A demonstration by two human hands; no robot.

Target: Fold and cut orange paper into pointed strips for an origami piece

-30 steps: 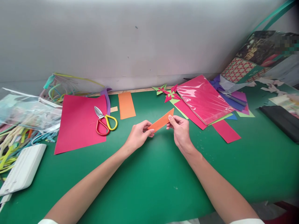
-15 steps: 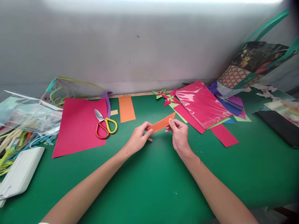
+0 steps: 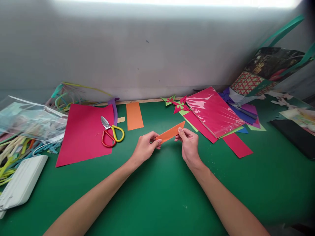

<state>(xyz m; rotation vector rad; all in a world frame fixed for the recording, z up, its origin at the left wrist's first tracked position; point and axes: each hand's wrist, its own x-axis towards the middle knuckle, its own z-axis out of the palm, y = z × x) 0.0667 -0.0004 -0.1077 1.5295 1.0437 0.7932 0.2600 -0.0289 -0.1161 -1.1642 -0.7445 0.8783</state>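
Note:
A narrow orange paper strip (image 3: pixel 169 133) is stretched between my two hands above the green table (image 3: pixel 162 196). My left hand (image 3: pixel 147 144) pinches its left end, thumb in front. My right hand (image 3: pixel 189 141) grips the other end, where the paper comes to a slanted tip. The strip rises toward the right. Behind my left hand lies a larger orange paper rectangle (image 3: pixel 135 116). Scissors (image 3: pixel 112 132) with one red and one yellow handle rest on a red paper sheet (image 3: pixel 83 134). Folded red and green paper stars (image 3: pixel 180 105) sit beyond my right hand.
On the right are a plastic-wrapped red paper pack (image 3: pixel 214 111), a red paper strip (image 3: pixel 238 145), a black case (image 3: pixel 292 137) and a patterned bag (image 3: pixel 261 72). Leftward lie a white device (image 3: pixel 23 183), coloured pipe cleaners (image 3: pixel 14 160) and clear plastic packaging (image 3: pixel 31 118). A wall stands behind.
The strip stays in both hands with hardly any shift. My left fingers have curled in closer behind its left end. The whole view has moved slightly.

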